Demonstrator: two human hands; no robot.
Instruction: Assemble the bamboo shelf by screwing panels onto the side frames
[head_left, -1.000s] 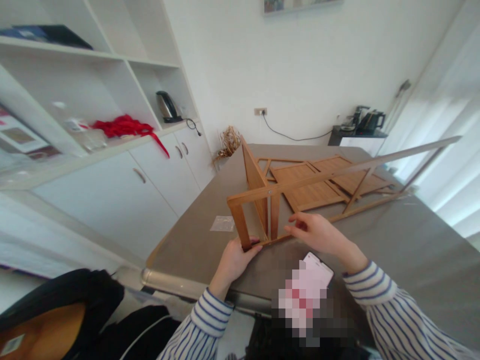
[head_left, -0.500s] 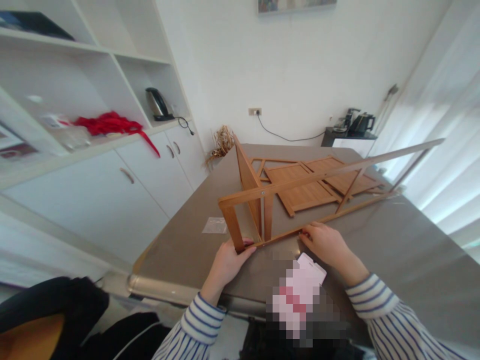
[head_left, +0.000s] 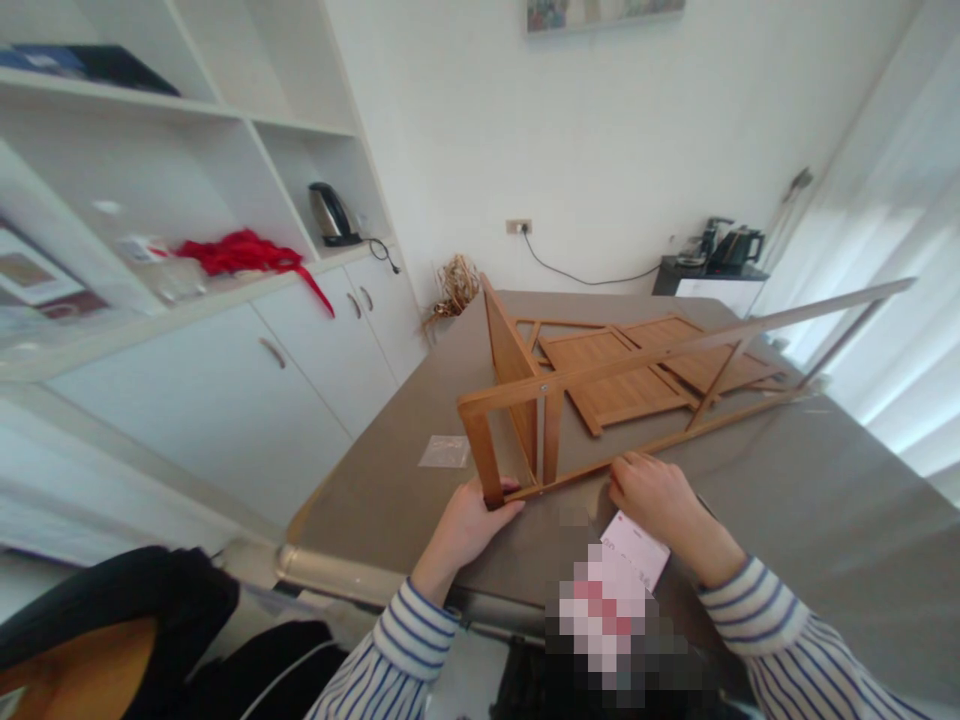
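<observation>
A wooden rack frame [head_left: 600, 370] of slim brown bars lies on its side on the grey table [head_left: 787, 500], with slatted wooden shelf panels [head_left: 622, 375] flat inside it. My left hand [head_left: 469, 520] is closed round the frame's near corner post at its foot. To the right, my right hand [head_left: 656, 495] rests with curled fingers on the frame's lower rail, pressing on it. A white card [head_left: 637, 545] lies on the table just below my right hand.
A small clear plastic bag [head_left: 446, 450] lies on the table left of the frame. White cupboards and shelves with a kettle [head_left: 330, 212] and red cloth [head_left: 240, 252] stand at left. A side table with a coffee machine [head_left: 724, 245] is at the back right.
My right hand has moved from above the lower rail down and to the right, onto the rail. My left hand has stayed on the corner post.
</observation>
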